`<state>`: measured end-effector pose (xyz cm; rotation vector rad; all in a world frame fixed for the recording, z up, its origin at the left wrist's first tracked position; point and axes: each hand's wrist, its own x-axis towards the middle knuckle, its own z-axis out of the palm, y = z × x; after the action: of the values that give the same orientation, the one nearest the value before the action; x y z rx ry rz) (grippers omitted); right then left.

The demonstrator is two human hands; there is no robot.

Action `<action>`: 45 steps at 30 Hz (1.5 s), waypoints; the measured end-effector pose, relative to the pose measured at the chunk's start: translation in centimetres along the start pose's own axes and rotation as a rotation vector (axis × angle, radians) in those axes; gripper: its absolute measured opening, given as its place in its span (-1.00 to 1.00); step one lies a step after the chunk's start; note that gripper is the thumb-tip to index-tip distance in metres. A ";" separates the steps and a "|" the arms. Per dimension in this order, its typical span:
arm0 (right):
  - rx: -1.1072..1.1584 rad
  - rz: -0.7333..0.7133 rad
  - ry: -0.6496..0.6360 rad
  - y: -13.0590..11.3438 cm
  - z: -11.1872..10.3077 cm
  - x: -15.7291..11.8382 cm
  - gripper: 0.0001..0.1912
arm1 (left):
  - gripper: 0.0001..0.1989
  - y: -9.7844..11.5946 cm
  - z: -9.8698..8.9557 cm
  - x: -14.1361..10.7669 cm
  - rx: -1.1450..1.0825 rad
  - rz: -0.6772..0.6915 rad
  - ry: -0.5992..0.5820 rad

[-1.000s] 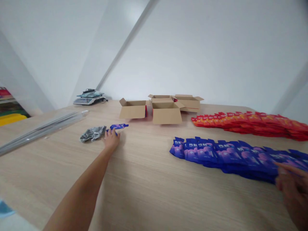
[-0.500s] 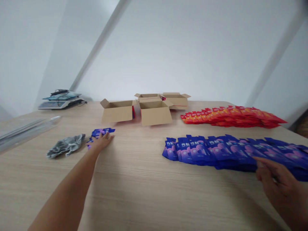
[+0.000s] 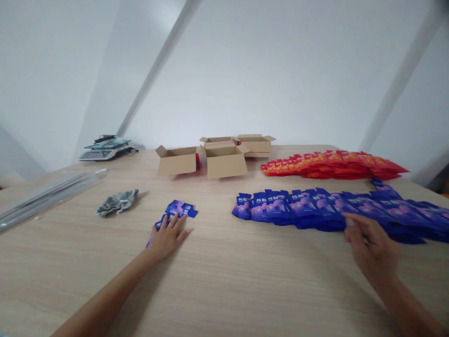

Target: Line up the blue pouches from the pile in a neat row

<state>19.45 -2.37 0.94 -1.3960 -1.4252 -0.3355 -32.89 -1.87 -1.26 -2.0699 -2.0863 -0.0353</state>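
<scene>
My left hand [image 3: 165, 238] lies with its fingers spread on a few blue-and-purple packets [image 3: 179, 207] left of the middle of the table. Part of those packets is hidden beneath it. My right hand [image 3: 373, 248] is closed in a pinch at the near edge of a long row of overlapping blue packets [image 3: 298, 206]. Whether anything is between its fingertips, I cannot make out. A crumpled grey cloth [image 3: 117, 202] lies beyond and left of my left hand.
Open cardboard boxes [image 3: 226, 164] stand at the back of the wooden table [image 3: 217, 271]. Behind the blue row lies a row of red packets [image 3: 333, 164]. Clear plastic-wrapped strips [image 3: 52, 194] lie at the left, with a scale [image 3: 105, 152] under some items behind them.
The view has shifted, so the table's left side shows further right. My left hand and the packets under it sit nearer and further right. My right hand stays pinched by the blue row.
</scene>
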 end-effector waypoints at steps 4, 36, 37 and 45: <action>0.125 -0.108 -0.220 -2.1 0.3 -0.3 -0.73 | -0.41 6.4 -1.9 -6.8 -0.076 0.312 -0.047; 0.132 0.363 -0.485 0.5 -5.8 -3.1 -0.65 | -0.59 35.6 -5.9 -3.0 -1.472 0.444 -0.856; 0.246 0.424 -0.415 -0.1 -5.4 -2.7 -0.66 | -0.55 36.4 -6.1 -3.2 -1.537 0.443 -0.937; 0.573 0.459 -0.347 -3.3 -4.1 -1.8 -0.74 | -0.58 38.3 -8.7 -2.2 -1.775 0.457 -0.679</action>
<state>18.17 -7.51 2.67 -1.2768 -1.2775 0.5939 6.24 -4.75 2.17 -3.7914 -1.7399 -1.9759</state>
